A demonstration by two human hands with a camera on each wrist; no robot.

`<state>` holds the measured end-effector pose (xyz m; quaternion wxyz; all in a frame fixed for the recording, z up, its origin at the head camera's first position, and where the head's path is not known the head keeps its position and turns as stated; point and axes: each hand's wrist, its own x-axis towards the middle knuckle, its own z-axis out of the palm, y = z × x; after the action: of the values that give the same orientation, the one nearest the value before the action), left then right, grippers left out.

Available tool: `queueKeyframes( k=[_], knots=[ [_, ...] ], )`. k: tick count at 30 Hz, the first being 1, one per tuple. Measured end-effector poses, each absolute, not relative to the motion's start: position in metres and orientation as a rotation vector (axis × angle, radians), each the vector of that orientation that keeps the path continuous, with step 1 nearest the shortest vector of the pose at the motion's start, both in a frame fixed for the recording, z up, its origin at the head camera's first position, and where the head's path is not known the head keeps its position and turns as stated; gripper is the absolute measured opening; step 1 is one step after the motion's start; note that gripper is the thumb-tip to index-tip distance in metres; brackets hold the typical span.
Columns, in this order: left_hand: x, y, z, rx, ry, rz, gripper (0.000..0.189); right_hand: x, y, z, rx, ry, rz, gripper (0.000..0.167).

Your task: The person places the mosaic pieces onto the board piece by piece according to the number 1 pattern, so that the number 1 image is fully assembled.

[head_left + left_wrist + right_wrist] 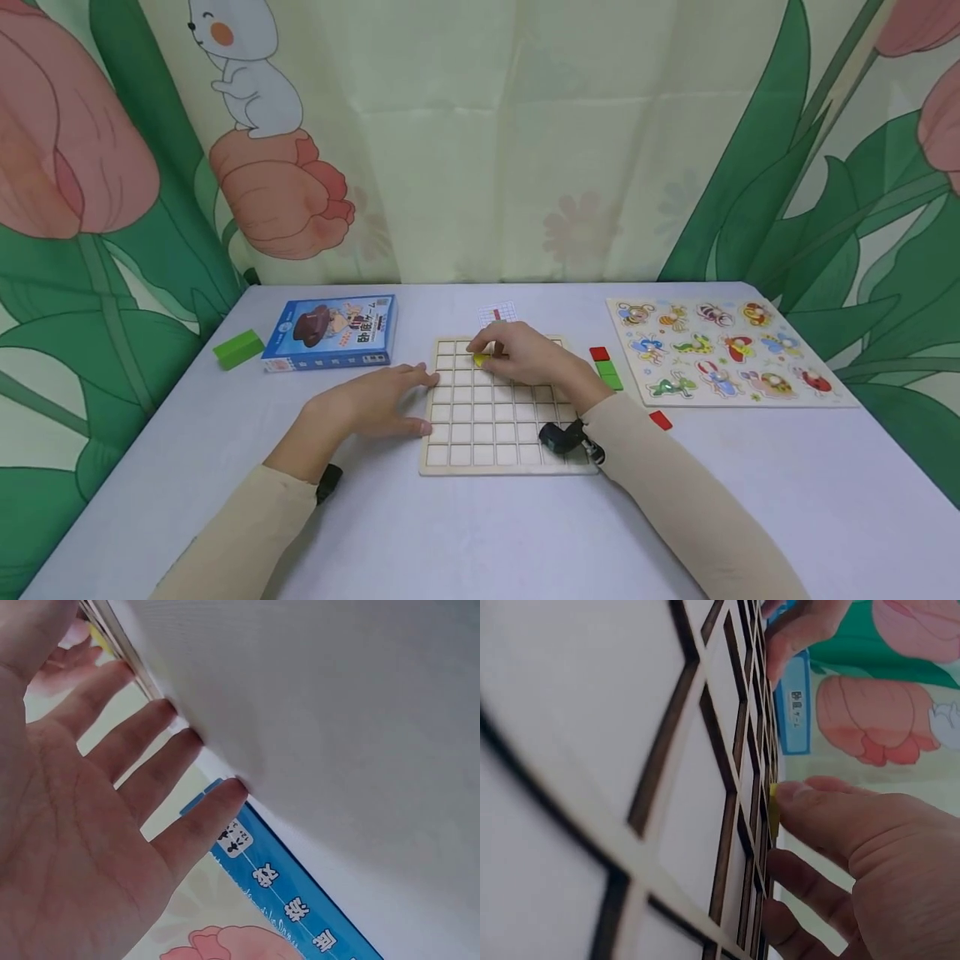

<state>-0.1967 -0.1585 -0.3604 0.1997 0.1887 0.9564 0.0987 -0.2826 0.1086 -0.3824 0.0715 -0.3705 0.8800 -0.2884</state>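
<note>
A wooden grid board (472, 473) with square cells lies flat in the middle of the table. Over its far part, my right hand (528, 354) pinches a small yellow tile (480, 359) between thumb and fingers. The right wrist view shows the yellow tile (774, 810) right at the grid's surface, under the thumb tip. My left hand (375, 402) rests at the board's left edge, thumb and fingertips against it. Its fingers are extended and spread in the left wrist view, and the palm holds nothing.
A blue game box (337, 333) and a green block (238, 349) stand at the left. Behind the board lies a small grid card (497, 312). To the right are green tiles (609, 375), a red tile (661, 420) and an insect puzzle board (750, 402).
</note>
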Motion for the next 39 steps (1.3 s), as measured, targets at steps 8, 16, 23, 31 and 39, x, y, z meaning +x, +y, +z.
queueKeyframes(
  k=[8, 16, 23, 31, 39],
  knots=[
    [-0.1968, -0.1578, -0.3552, 0.545, 2.678, 0.266, 0.079, -0.2843, 0.1058, -0.3799, -1.119, 2.643, -0.846, 0.03],
    [-0.1968, -0.1605, -0.3565, 0.573, 2.686, 0.267, 0.079, -0.2858, 0.1052, -0.3803, -1.124, 2.704, -0.816, 0.029],
    [-0.1972, -0.1612, -0.3539, 0.577, 2.688, 0.267, 0.081, -0.2879, 0.1045, -0.3808, -1.097, 2.684, -0.853, 0.031],
    [-0.1963, -0.1609, -0.3594, 0.534, 2.67, 0.295, 0.081, -0.2856, 0.1052, -0.3842, -1.026, 2.691, -0.903, 0.029],
    [-0.1944, -0.1599, -0.3599, 0.555, 2.684, 0.292, 0.081, -0.2819, 0.1061, -0.3837, -1.031, 2.698, -0.896, 0.028]
  ],
)
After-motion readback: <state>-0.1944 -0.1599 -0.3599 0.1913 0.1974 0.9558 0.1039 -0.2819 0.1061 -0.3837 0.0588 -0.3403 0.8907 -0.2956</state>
